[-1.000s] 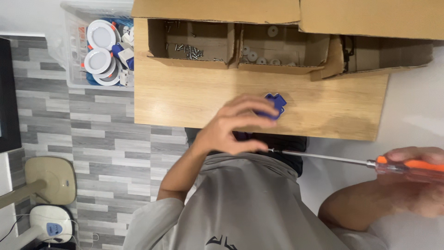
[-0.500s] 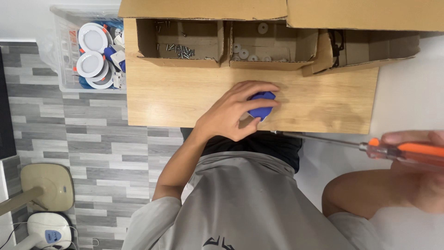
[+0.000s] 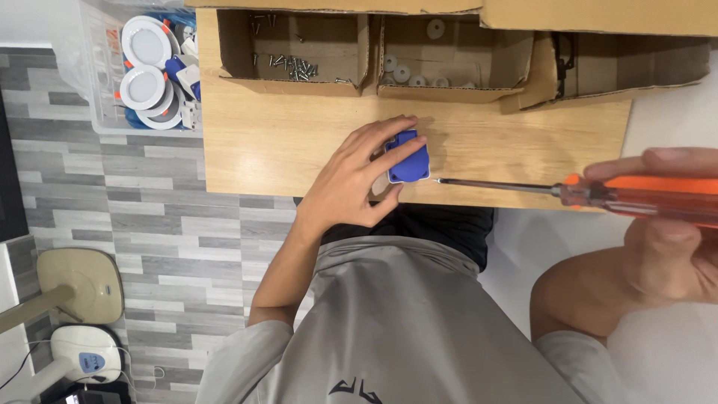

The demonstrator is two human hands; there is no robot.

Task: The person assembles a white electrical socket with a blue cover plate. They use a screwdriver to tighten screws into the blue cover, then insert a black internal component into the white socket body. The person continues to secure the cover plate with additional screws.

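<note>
My left hand (image 3: 351, 176) rests on the wooden table (image 3: 254, 142) and grips a small blue plastic socket block (image 3: 410, 159) between fingers and thumb. My right hand (image 3: 669, 239) holds an orange-handled screwdriver (image 3: 643, 200). Its long metal shaft reaches left across the table edge, and the tip sits right beside the blue block's lower right corner.
Open cardboard boxes line the table's far side: one with loose screws (image 3: 295, 67), one with white round parts (image 3: 407, 73), and a third box (image 3: 628, 63). A clear plastic bin (image 3: 97, 90) of round white lamps stands left of the table. A fan base (image 3: 78, 284) sits on the tiled floor.
My left hand brought the blue block down onto the table and turned it. My right hand swung the screwdriver up so its tip now meets the block.
</note>
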